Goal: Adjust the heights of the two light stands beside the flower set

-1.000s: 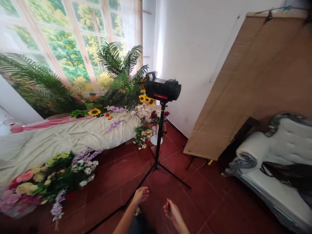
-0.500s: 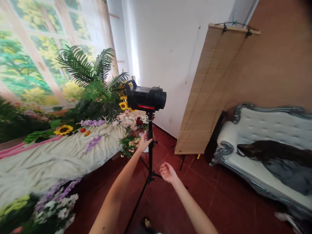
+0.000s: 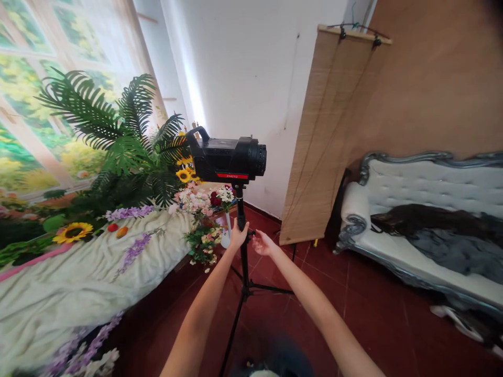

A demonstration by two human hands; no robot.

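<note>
A black studio light (image 3: 228, 157) with a red label strip sits on top of a black light stand (image 3: 244, 264). My left hand (image 3: 238, 235) is wrapped round the stand's upright tube, below the lamp. Just right of it, my right hand (image 3: 262, 243) has its fingers pinched at the small black clamp knob (image 3: 252, 232) on the side of the tube. The stand's legs spread out over the red tiled floor (image 3: 314, 319).
Left lies a bed-like surface with a cream cloth (image 3: 149, 264), artificial flowers and a palm plant (image 3: 126, 136). A bamboo blind (image 3: 310, 141) hangs on the right, beside a white tufted sofa (image 3: 424, 183) holding dark fabric (image 3: 440, 235). A white wall (image 3: 243, 63) stands behind the lamp.
My right hand has moved up from beside the lower stand to the clamp knob. My left hand has closed round the tube. The view has turned slightly to the right.
</note>
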